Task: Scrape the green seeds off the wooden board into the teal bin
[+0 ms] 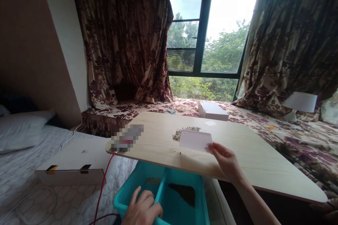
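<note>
In my right hand point(224, 156) is a thin white card point(195, 140), pinched at its right corner between thumb and fingers. It stands tilted over the table, in front of a spread pile of small seeds or grains point(176, 134), and hides part of the pile. A couple of loose grains lie nearer the table's front edge. My left hand point(144, 205) grips the near rim of a teal two-compartment bin point(158, 197), its fingers curled over the left compartment. Some pale grains lie in that compartment; dark material point(185, 193) lies in the right one. The bin sits below the table's front edge.
The light wooden table point(237, 161) bears a blurred-out device point(128, 137) with a red cable point(104, 179). A white flat box point(71, 161) lies on the bed at left. Another white box point(213, 110) and a lamp point(301, 102) stand on the window ledge.
</note>
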`<state>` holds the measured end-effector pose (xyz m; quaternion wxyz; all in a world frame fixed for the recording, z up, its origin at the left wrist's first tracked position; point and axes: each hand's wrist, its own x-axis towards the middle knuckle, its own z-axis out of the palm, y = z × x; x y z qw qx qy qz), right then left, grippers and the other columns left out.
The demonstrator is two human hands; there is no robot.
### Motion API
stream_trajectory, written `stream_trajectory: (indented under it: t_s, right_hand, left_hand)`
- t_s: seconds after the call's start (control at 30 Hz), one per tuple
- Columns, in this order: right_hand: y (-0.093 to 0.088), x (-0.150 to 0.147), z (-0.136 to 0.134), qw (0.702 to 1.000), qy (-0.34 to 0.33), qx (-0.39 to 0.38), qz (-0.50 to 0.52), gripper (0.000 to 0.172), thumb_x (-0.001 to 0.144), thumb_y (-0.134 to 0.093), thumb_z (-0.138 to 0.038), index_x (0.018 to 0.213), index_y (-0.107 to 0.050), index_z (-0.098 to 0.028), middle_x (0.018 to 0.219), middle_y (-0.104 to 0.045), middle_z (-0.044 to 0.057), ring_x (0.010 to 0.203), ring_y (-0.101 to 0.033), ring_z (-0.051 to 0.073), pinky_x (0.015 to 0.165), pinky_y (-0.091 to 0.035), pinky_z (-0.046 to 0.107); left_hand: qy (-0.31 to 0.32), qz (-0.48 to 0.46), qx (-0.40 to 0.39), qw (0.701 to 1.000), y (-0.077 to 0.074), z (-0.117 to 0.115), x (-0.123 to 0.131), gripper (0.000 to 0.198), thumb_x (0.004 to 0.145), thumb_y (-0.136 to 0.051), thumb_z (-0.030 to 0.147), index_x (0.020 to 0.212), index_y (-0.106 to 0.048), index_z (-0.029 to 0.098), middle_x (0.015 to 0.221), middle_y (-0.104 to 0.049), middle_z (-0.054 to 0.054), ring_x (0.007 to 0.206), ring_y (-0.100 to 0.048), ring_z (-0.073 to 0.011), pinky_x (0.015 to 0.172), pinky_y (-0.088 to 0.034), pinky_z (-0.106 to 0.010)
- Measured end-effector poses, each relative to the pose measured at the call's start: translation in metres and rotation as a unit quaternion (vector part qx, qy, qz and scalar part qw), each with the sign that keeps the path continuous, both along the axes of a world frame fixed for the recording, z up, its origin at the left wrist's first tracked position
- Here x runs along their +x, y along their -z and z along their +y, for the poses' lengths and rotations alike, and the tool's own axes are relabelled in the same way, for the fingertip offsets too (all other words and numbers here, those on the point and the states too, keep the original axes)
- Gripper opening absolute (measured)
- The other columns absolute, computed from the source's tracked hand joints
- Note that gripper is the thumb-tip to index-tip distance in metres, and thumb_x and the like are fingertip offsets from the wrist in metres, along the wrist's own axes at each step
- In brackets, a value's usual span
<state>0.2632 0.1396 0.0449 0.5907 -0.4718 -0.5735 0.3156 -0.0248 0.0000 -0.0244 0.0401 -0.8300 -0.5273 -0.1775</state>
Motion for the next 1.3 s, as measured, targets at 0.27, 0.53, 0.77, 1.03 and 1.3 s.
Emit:
stream_trajectory:
  t_s: [0.27,0.53,0.77,1.03,1.3]
  right_hand:
    - [0.001,0.001,-0.008,0.999,0.021,-0.030,0.001,0.032,0.056,-0.076,-0.048,0.076,-0.078,-0.022,0.076,-0.077,0.006,0.077,-0.072,0.027,0.075,-0.058,0.036]
    - [0.006,-0.007,-0.034,0.999,-0.031,-0.040,0.009,0.035,0.053,-0.080,-0.051,0.071,-0.079,-0.021,0.067,-0.075,0.006,0.065,-0.071,0.023,0.060,-0.059,0.030]
    - [0.003,-0.011,-0.021,1.000,-0.018,-0.007,0.006,0.033,0.056,-0.077,-0.050,0.074,-0.079,-0.022,0.071,-0.076,0.006,0.070,-0.072,0.024,0.068,-0.060,0.031]
    - [0.011,-0.024,-0.012,0.998,0.006,0.023,-0.057,0.028,0.067,-0.069,-0.044,0.080,-0.079,-0.021,0.081,-0.077,0.006,0.075,-0.072,0.024,0.070,-0.057,0.030]
    - [0.011,-0.018,-0.031,0.996,-0.078,0.013,-0.034,0.027,0.064,-0.075,-0.046,0.075,-0.078,-0.021,0.073,-0.077,0.006,0.066,-0.071,0.022,0.063,-0.058,0.029]
  left_hand:
    - [-0.023,-0.024,-0.036,0.999,-0.013,0.002,-0.014,0.022,0.061,-0.065,0.010,0.075,-0.058,0.025,0.077,-0.061,0.006,0.095,-0.056,-0.0215,0.103,-0.028,-0.054]
    - [0.003,-0.030,-0.127,0.992,-0.030,0.006,-0.026,0.025,0.064,-0.062,0.011,0.083,-0.058,0.026,0.089,-0.063,0.003,0.103,-0.056,-0.0231,0.104,-0.024,-0.060]
    - [-0.018,-0.021,-0.057,0.998,-0.018,0.007,-0.024,0.022,0.064,-0.067,0.013,0.081,-0.059,0.025,0.078,-0.062,0.005,0.098,-0.058,-0.0233,0.102,-0.027,-0.060]
    - [0.004,-0.011,-0.074,0.997,-0.016,0.008,-0.032,0.026,0.065,-0.070,0.014,0.084,-0.057,0.026,0.084,-0.063,0.004,0.102,-0.057,-0.0246,0.103,-0.027,-0.061]
    - [0.020,-0.006,-0.059,0.998,-0.020,0.008,-0.023,0.024,0.066,-0.068,0.015,0.085,-0.058,0.026,0.081,-0.062,0.005,0.097,-0.058,-0.0228,0.101,-0.031,-0.060]
